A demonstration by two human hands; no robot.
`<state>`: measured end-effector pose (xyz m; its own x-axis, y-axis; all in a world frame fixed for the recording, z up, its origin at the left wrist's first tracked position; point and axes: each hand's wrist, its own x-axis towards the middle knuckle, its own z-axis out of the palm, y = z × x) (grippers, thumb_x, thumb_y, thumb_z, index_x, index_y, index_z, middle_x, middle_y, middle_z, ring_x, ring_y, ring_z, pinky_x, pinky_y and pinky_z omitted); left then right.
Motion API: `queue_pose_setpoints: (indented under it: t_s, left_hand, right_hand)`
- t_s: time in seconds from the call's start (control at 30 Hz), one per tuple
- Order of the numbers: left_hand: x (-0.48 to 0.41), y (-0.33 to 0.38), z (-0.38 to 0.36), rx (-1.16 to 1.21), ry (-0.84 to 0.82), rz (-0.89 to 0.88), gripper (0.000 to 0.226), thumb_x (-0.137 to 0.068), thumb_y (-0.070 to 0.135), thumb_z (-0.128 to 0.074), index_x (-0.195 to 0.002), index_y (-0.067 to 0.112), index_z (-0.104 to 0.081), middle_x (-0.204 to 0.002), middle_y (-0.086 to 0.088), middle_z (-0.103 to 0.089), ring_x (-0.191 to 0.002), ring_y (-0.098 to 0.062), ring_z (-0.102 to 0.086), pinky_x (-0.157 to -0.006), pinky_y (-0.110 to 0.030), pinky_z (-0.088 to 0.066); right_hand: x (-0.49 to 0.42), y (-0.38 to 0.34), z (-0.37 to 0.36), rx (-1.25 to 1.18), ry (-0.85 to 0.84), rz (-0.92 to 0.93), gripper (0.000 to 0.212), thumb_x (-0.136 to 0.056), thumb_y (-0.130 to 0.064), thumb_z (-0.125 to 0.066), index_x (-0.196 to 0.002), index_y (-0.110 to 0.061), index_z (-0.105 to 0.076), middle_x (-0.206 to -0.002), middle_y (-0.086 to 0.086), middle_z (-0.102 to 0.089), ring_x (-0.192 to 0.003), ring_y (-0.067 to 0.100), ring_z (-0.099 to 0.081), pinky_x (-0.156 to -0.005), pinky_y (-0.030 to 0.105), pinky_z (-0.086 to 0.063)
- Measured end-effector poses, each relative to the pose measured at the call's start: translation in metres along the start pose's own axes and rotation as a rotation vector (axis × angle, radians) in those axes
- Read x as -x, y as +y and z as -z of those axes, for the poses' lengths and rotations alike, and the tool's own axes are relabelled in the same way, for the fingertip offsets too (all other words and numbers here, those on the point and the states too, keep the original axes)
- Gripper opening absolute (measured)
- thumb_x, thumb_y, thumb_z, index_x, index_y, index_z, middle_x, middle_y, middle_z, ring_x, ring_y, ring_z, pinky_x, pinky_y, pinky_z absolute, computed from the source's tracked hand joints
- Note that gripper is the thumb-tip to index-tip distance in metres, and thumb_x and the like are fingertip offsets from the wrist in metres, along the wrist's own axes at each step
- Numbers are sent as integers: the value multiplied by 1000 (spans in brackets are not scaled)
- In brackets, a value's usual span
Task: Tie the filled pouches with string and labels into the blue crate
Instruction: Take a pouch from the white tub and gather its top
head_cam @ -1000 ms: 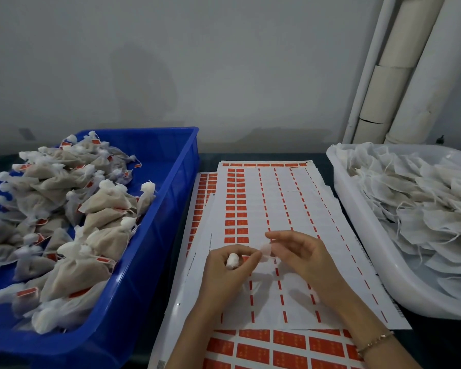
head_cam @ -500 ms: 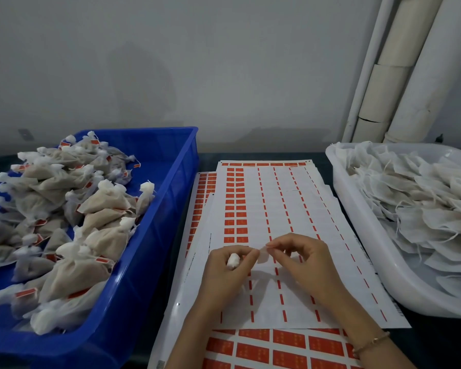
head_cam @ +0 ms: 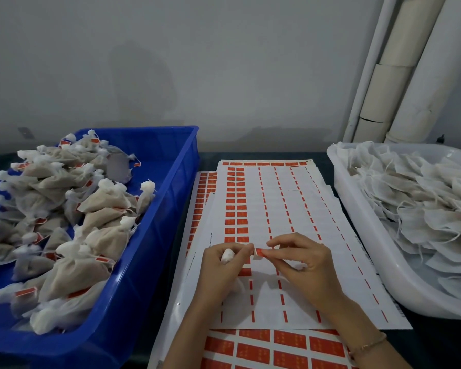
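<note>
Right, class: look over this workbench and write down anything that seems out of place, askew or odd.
The label sheets lie fanned and skewed, edges not squared. Among the tied pouches at the far end of the blue crate sits a smooth grey round patch; I cannot tell what it is. Nothing looks spilled.

Head-worn view, facing forward and down, close over the table

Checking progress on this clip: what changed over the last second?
The right hand closed in on the left hand; the label it pinches now shows red, at the left fingertips. The left hand still grips the pouch. Crate, tray and label sheets unchanged.
</note>
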<state>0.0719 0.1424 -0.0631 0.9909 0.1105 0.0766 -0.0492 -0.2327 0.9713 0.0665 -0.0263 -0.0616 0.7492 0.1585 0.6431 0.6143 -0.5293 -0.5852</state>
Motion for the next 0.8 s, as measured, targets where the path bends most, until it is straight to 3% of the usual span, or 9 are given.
queue_pose_setpoints:
  t_s: [0.33, 0.53, 0.63, 0.73, 0.8]
  left_hand:
    - [0, -1, 0, 7, 7, 7, 10, -83, 36, -67, -73, 35, -68, -72, 33, -64, -81, 13, -59, -53, -7, -44]
    - [-1, -2, 1, 16, 22, 2, 8, -84, 36, -66, -76, 35, -69, -73, 28, -67, -82, 8, -62, -56, -6, -45]
    - [-1, -2, 0, -16, -9, -20, 8, -84, 36, -66, -76, 37, -67, -76, 34, -64, -83, 12, -60, -54, -4, -45]
    - [0, -4, 0, -48, -38, -33, 6, -84, 37, -67, -78, 37, -68, -77, 34, -65, -84, 11, -60, -58, -6, -46]
    - [0, -6, 0, -51, -54, -41, 5, -84, 37, -67, -81, 34, -70, -78, 29, -67, -84, 7, -62, -62, -9, -48]
  right_hand:
    - [1, 5, -5, -1, -40, -7, 21, -74, -21, -72, -95, -26, -74, -102, -14, -63, -86, 3, -60, -75, 4, -48]
    - [6, 10, -8, 73, -139, -98, 23, -78, -18, -74, -93, -35, -74, -114, -24, -56, -95, 2, -58, -83, 11, -49]
    - [4, 6, -6, 20, -27, -161, 20, -78, -16, -69, -78, -36, -66, -105, -27, -58, -97, -1, -58, -79, 7, -47]
    - [0, 1, -3, -118, 52, -240, 19, -80, -23, -63, -91, -37, -60, -100, -25, -61, -94, -2, -57, -75, 4, -45]
    - [-2, -2, -4, -129, -15, -324, 17, -86, -28, -64, -94, -42, -59, -98, -27, -61, -92, -4, -56, -72, 3, -45]
